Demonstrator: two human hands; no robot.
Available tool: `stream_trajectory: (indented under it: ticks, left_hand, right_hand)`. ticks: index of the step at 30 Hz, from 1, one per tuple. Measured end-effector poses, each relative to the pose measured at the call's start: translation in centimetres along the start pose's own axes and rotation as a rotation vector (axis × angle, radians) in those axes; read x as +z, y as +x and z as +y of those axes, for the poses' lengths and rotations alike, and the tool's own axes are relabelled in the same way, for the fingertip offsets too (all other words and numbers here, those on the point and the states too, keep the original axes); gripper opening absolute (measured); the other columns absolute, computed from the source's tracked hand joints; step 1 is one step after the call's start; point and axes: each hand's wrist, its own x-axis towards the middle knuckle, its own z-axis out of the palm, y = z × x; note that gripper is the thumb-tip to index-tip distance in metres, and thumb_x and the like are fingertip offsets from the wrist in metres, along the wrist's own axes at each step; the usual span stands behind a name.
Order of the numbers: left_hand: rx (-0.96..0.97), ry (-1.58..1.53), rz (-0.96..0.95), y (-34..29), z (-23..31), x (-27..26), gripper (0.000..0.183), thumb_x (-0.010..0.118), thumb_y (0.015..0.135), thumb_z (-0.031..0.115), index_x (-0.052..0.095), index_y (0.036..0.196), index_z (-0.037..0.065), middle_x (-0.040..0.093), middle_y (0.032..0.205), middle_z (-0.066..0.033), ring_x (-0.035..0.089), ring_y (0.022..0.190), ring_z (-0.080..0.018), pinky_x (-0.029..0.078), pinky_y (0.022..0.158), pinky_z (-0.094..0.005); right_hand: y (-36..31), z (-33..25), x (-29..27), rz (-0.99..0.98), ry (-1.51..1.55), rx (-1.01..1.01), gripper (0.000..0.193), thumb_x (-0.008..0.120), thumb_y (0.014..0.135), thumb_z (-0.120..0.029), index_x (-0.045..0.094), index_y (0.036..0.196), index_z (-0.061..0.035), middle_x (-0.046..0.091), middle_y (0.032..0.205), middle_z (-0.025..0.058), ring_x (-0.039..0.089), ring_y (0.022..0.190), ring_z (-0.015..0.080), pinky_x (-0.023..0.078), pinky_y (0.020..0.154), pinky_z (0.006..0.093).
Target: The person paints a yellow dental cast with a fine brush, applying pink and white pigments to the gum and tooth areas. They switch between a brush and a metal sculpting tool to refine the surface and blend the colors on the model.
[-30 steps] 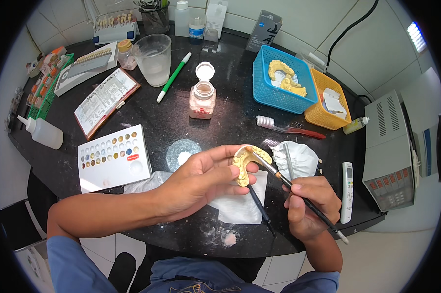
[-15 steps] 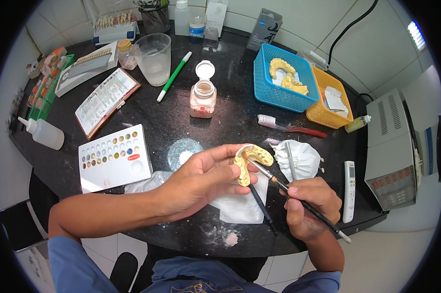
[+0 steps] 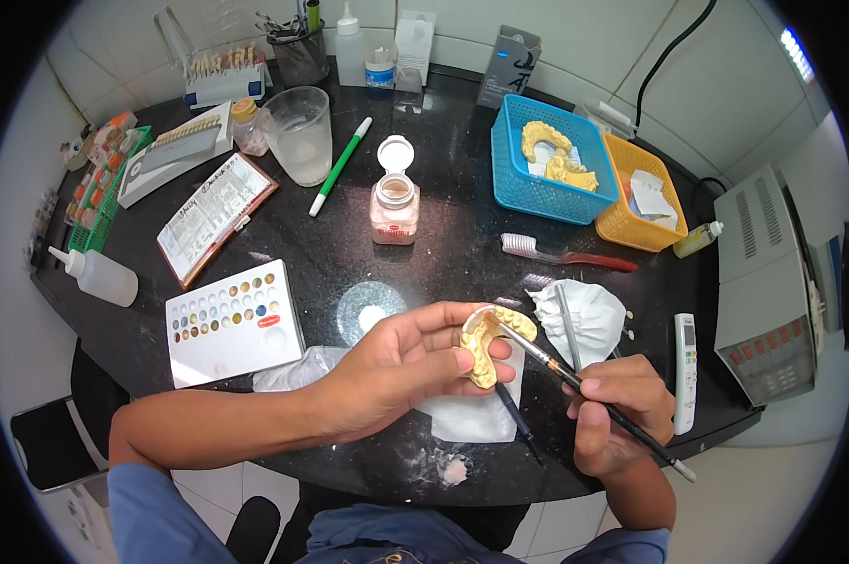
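My left hand [image 3: 401, 362] pinches a yellow plaster dental cast [image 3: 479, 359], horseshoe-shaped with molded teeth, between thumb and fingers. In my right hand [image 3: 622, 414] is a slim black-handled brush [image 3: 556, 367], its tip touching the inner side of the cast near the top of the arch. A thin metal instrument [image 3: 567, 324] crosses a crumpled white cloth [image 3: 594, 315] and runs down behind my right fingers; I cannot tell whether they grip it. Below the cast, a dark slender tool [image 3: 520, 425] lies partly on a white paper sheet [image 3: 471, 421].
An open jar of pink powder [image 3: 393, 211] stands mid-table. Around it are a blue basket [image 3: 549, 199] of casts, a yellow basket [image 3: 631, 228], a red toothbrush [image 3: 575, 257], a white palette [image 3: 232, 348], a plastic cup [image 3: 302, 141] and a white remote [image 3: 685, 371]. A boxy appliance [image 3: 768, 301] borders the right.
The whole view has shifted slightly, so the table appears lower and farther right. Both hands keep their holds, and the brush tip stays at the inside of the cast.
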Motion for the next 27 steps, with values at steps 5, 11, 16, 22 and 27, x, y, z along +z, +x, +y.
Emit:
stream_trajectory:
  ticks: [5,11,16,22,27]
  left_hand:
    - [0.003,0.018,0.012,0.06,0.03,0.19,0.051,0.055,0.094,0.013,0.032,0.138,-0.001,0.053,0.127,-0.0171,0.055,0.118,-0.0276,0.044,0.102,-0.0385]
    - [0.005,0.025,0.001,0.13,0.08,0.27,0.051,0.055,0.094,0.014,0.032,0.137,-0.001,0.054,0.127,-0.0187,0.053,0.121,-0.0287,0.044,0.103,-0.0405]
    - [0.004,0.025,-0.001,0.09,0.17,0.42,0.051,0.055,0.094,0.014,0.031,0.137,-0.001,0.053,0.127,-0.0190,0.053,0.121,-0.0291,0.044,0.103,-0.0399]
    - [-0.005,0.026,0.002,0.09,0.25,0.38,0.050,0.055,0.094,0.011,0.031,0.137,0.000,0.051,0.130,-0.0183,0.053,0.121,-0.0285,0.045,0.101,-0.0380]
    - [-0.010,0.021,0.005,0.14,0.24,0.33,0.051,0.055,0.093,0.010,0.032,0.137,0.001,0.051,0.131,-0.0175,0.053,0.120,-0.0277,0.046,0.101,-0.0370]
  right_hand:
    - [0.22,0.24,-0.12,-0.087,0.011,-0.056,0.012,0.065,0.072,-0.005,0.063,0.084,-0.0030,0.067,0.070,0.0081,0.065,0.056,0.0169,0.051,0.050,0.0244]
    - [0.15,0.02,-0.15,-0.037,0.003,-0.027,0.014,0.065,0.072,-0.005,0.063,0.086,-0.0035,0.067,0.071,0.0080,0.065,0.057,0.0167,0.051,0.050,0.0243]
    - [0.16,0.26,-0.01,-0.055,-0.011,-0.031,0.015,0.066,0.072,-0.004,0.063,0.087,-0.0041,0.067,0.072,0.0080,0.065,0.057,0.0167,0.050,0.050,0.0242]
    - [0.34,0.37,0.11,-0.080,-0.027,-0.068,0.015,0.065,0.072,-0.003,0.063,0.087,-0.0048,0.067,0.072,0.0073,0.064,0.056,0.0161,0.050,0.049,0.0239]
    - [0.32,0.32,0.10,-0.082,-0.031,-0.062,0.015,0.066,0.072,-0.004,0.063,0.087,-0.0052,0.067,0.072,0.0069,0.064,0.056,0.0158,0.050,0.049,0.0238]
